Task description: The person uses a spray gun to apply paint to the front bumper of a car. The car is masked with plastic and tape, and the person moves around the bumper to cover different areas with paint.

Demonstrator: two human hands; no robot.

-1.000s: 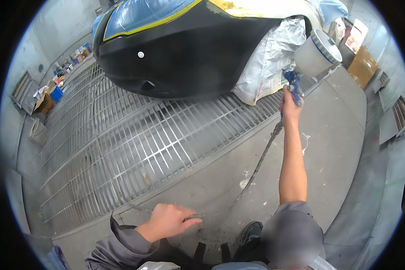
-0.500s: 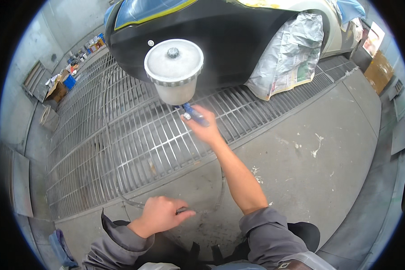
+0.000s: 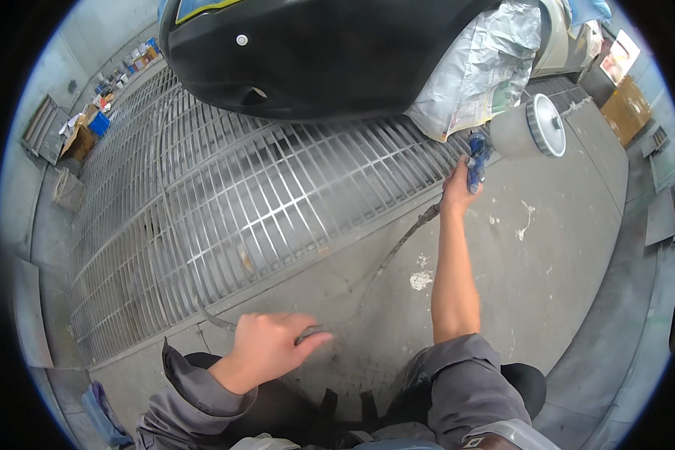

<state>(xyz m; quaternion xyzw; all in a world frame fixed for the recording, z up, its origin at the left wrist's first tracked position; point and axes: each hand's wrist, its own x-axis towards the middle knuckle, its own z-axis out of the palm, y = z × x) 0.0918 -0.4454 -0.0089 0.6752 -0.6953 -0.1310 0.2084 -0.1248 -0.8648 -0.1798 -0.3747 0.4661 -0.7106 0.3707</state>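
My right hand (image 3: 457,192), its arm stretched out to the right, is closed around the handle of a blue spray gun (image 3: 477,159). The gun's pale paint cup (image 3: 511,133), capped by a grey lid, is tipped over to the right. An air hose (image 3: 403,246) runs from below the gun down toward my left hand (image 3: 270,349), which is closed around it low in the middle. Beyond the gun is a car's dark bumper (image 3: 315,67), with a round white spot and a small opening. Crinkled silvery masking sheet (image 3: 484,64) covers the wheel area to the bumper's right.
A metal floor grating (image 3: 225,202) stretches under and in front of the car, bordered by grey concrete floor (image 3: 570,217) with pale splatters. Cardboard boxes (image 3: 82,142) and cans line the left wall. A brown board (image 3: 628,110) leans at the far right.
My right hand has swung the spray gun from in front of the bumper to the right, and its cup now tips sideways. The left hand keeps hold of the hose, nearly still. The view has shifted slightly.
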